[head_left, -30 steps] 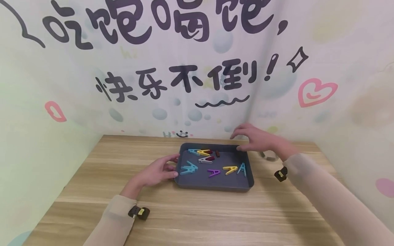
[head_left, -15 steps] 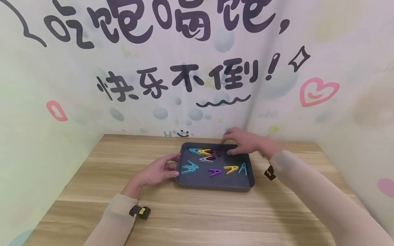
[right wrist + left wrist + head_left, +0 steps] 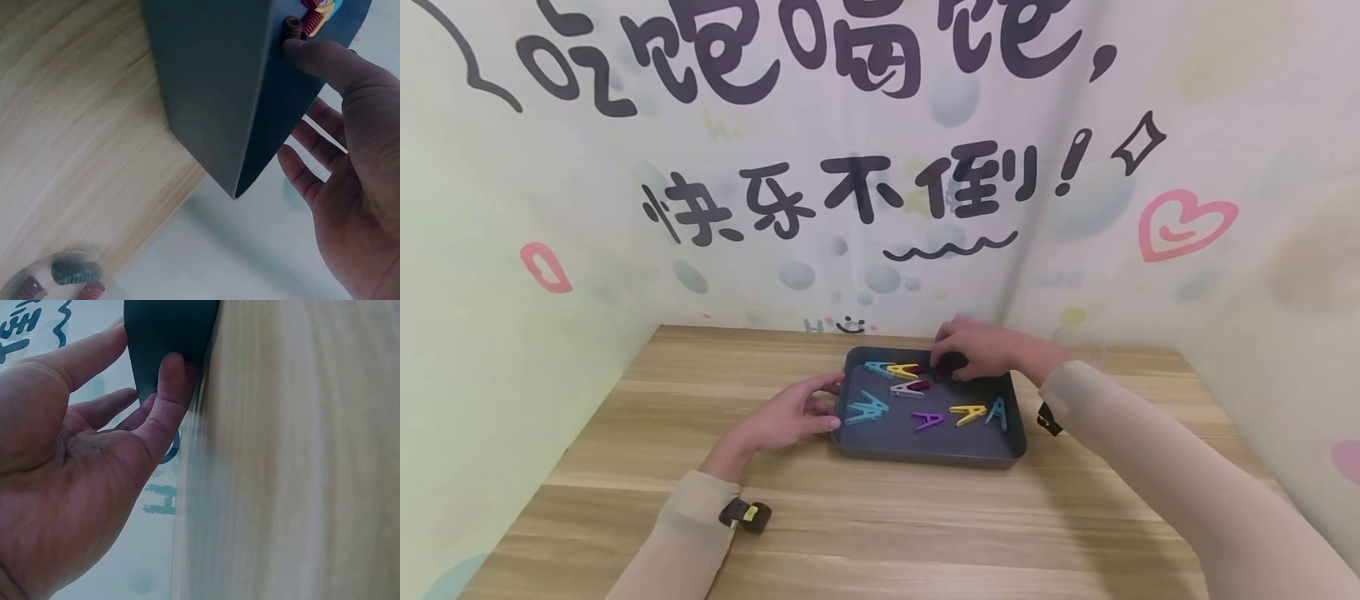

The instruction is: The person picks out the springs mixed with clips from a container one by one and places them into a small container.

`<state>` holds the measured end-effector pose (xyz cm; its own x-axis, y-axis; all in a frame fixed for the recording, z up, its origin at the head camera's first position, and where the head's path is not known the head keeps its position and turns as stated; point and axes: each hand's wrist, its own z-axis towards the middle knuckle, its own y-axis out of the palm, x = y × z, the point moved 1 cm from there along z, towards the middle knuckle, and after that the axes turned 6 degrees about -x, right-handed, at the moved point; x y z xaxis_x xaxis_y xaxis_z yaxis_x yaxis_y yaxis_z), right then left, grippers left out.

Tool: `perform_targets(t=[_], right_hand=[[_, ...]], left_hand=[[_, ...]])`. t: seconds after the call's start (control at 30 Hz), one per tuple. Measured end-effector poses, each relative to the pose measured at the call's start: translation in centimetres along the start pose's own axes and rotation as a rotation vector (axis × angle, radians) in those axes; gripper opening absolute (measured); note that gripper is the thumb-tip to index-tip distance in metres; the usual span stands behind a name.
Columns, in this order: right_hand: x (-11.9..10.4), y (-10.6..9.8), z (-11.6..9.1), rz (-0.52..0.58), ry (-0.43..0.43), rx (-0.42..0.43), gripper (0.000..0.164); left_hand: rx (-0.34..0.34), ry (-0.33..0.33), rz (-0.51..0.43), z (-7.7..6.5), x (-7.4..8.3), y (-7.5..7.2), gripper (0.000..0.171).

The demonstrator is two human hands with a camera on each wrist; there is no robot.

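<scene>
A dark grey tray (image 3: 928, 457) holds clothespins and small ridged pieces. Inside are blue clothespins (image 3: 867, 408), a purple clothespin (image 3: 928, 421), a yellow clothespin (image 3: 967, 414) and a grey clothespin (image 3: 910, 389). My left hand (image 3: 793, 414) rests its fingertips against the tray's left wall. My right hand (image 3: 981, 347) reaches over the far right part of the tray, thumb and fingers spread apart. In the right wrist view, one fingertip meets a small dark-brown spiral-ridged piece (image 3: 292, 28). Red ridged pieces (image 3: 310, 24) lie just beyond it.
A clear round container (image 3: 69, 257) with green, red and brown ridged pieces sits on the wooden table (image 3: 865, 533), right of the tray. Another blue clothespin (image 3: 997, 414) lies by the tray's right wall. A printed white wall (image 3: 850, 275) stands close behind the table.
My right hand has moved left and down, from above the tray's far right corner to the brown ridged piece inside. My left hand has stayed at the tray's side.
</scene>
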<state>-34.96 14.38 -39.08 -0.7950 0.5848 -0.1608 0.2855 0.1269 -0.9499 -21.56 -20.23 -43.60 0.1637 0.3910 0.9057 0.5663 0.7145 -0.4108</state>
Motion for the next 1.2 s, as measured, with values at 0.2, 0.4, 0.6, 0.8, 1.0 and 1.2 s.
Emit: perform_targets(t=[0.2,0.4,0.6,0.8,1.0,1.2], right_hand=[[-0.1,0.4,0.7,-0.032,-0.021,-0.015,0.028],[0.1,1.0,1.3,-0.067,-0.024,-0.029,0.02],[0.4,1.4,1.3,-0.069,-0.022,-0.013,0.014],[0.4,1.5,0.8,-0.019,0.011,0.0,0.012],[0.2,0.9,0.1,0.03,0.023,0.034,0.013],[0.0,0.3,-0.9,0.053,0.01,0.068,0.011]], left_hand=[[0.004,-0.006,0.008,0.0,0.0,0.0,0.074],[0.0,0.003,0.005,0.0,-0.1,0.1,0.075],[0.005,0.004,0.009,0.0,-0.1,0.0,0.074],[-0.002,0.008,0.011,0.0,0.0,-0.1,0.074],[0.005,-0.003,0.021,0.0,0.0,-0.1,0.073],[0.011,-0.01,0.013,-0.1,0.1,0.0,0.074]])
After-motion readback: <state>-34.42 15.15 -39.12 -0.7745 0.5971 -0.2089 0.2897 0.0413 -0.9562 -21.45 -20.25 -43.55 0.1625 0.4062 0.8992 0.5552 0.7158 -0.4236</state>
